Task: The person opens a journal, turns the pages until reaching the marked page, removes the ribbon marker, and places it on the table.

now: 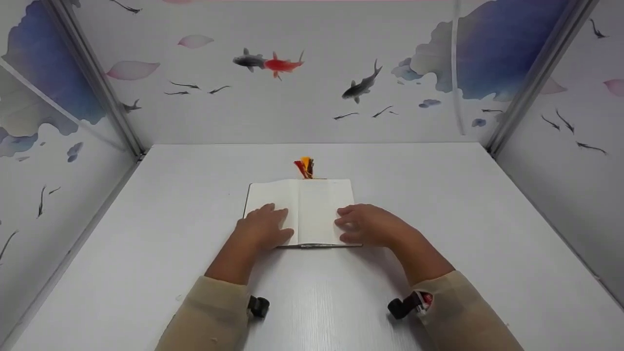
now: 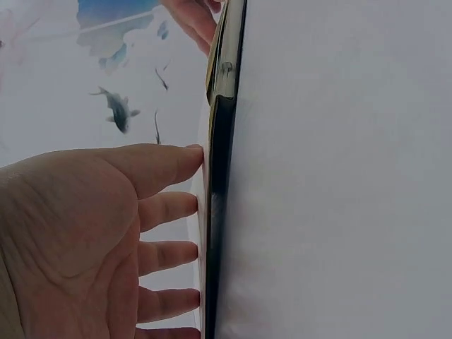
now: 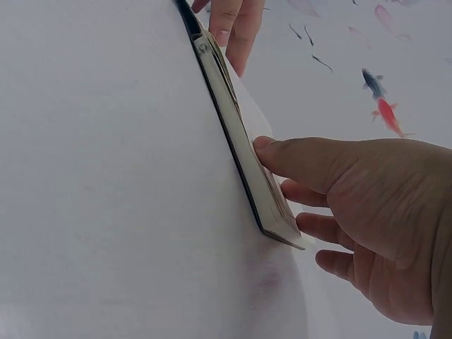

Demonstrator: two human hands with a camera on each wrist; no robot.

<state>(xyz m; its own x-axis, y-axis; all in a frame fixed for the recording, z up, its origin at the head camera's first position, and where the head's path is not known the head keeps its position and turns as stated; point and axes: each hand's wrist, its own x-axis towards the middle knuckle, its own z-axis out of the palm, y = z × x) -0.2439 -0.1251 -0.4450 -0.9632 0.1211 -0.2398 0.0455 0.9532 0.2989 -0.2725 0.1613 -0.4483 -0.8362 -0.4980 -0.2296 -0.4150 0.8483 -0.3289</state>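
An open notebook (image 1: pixel 314 209) with blank cream pages and a dark cover lies flat on the white table. My left hand (image 1: pixel 263 228) rests on its left page, fingers fairly straight; in the left wrist view, the thumb and fingertips touch the page beside the dark cover edge (image 2: pixel 220 162). At the right page's outer side is my right hand (image 1: pixel 373 225), loosely bent. The right wrist view shows its thumb on the page and the other fingers near the edge of the thick page block (image 3: pixel 244 152). Red, yellow and dark tassels (image 1: pixel 304 167) stick out past the notebook's top.
The white table (image 1: pixel 161 204) reaches back to a wall (image 1: pixel 312 107) printed with fish and petals. Side panels (image 1: pixel 575 161) stand left and right, with metal posts (image 1: pixel 538 83) at the back corners. A small black device (image 1: pixel 404 307) sits at each sleeve cuff.
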